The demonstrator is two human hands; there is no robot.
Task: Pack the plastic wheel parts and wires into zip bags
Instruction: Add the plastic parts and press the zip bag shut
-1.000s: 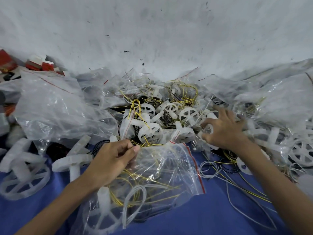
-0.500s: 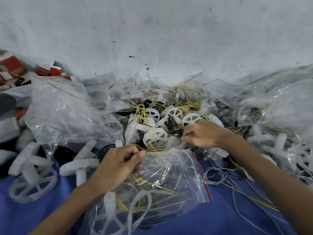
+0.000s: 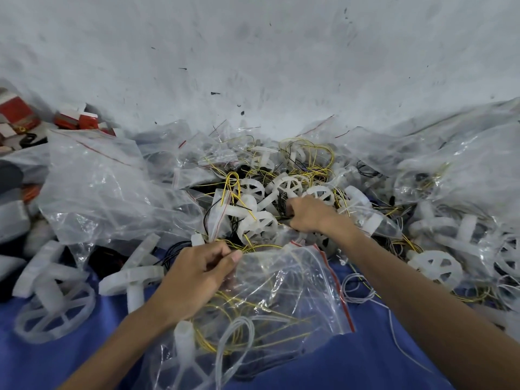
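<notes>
The fingers (image 3: 225, 256) of the left hand (image 3: 194, 280) pinch the left lip of an open zip bag (image 3: 295, 291), whose red seal strip (image 3: 336, 288) runs down its right edge. The bag lies near centre on the blue tabletop (image 3: 380, 367) and holds yellow wires (image 3: 204, 342) and a white wheel part (image 3: 183, 336). Just beyond it, the right hand (image 3: 312, 215) sinks curled fingers into the heap of wheel parts (image 3: 257, 223) and tangled wire; what they grasp cannot be told. Crumpled clear bags (image 3: 98, 192) lie to the left. The red-and-white boxes (image 3: 76, 119) at far left carry print too blurred to read.
</notes>
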